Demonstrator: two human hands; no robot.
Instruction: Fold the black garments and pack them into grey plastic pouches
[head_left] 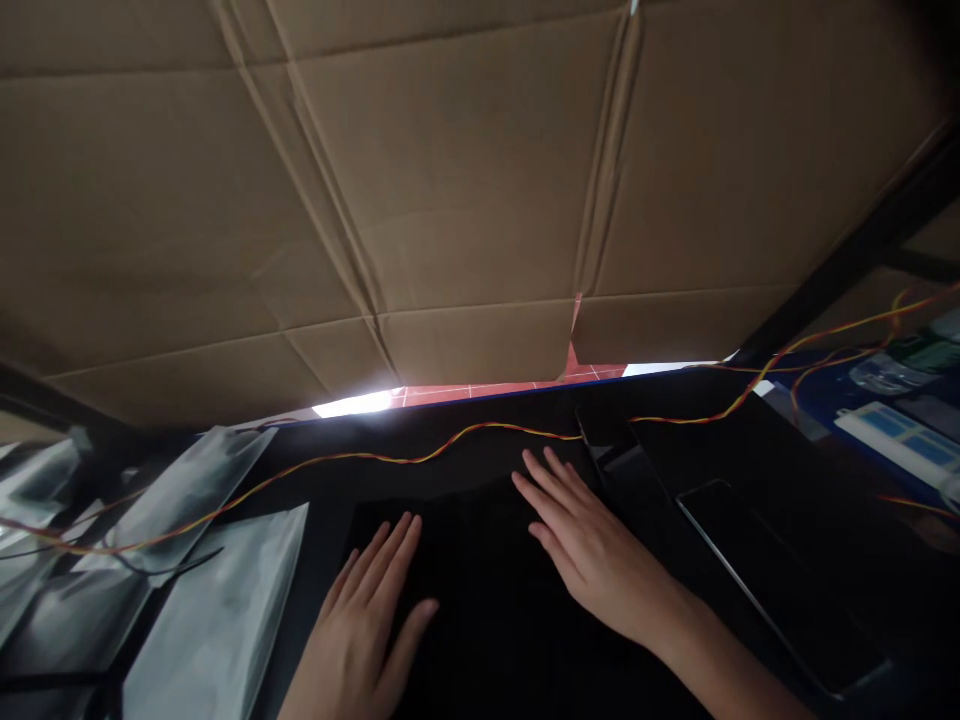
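Note:
My left hand (pixel 367 610) lies flat, fingers stretched forward and thumb apart, on the left side of a flat black piece (pixel 472 590) that looks like cloth. On its right side rests my right hand (pixel 585 545), palm down with the fingers spread. Neither hand holds anything. The black piece is so dark against the black table (pixel 330 480) that its near edges cannot be made out. Just beyond my right fingertips is a dark phone-like object (pixel 604 440). A larger black slab with a shiny rim (pixel 780 590) lies right of my right forearm.
Frosted plastic bags (pixel 217 620) lie to the left. A twisted red-and-yellow wire (pixel 420 458) runs across the table's back. Behind it stands a creased cardboard sheet (pixel 465 180). At the right are a white-and-blue box (pixel 900 445) and a clear bottle (pixel 907 365).

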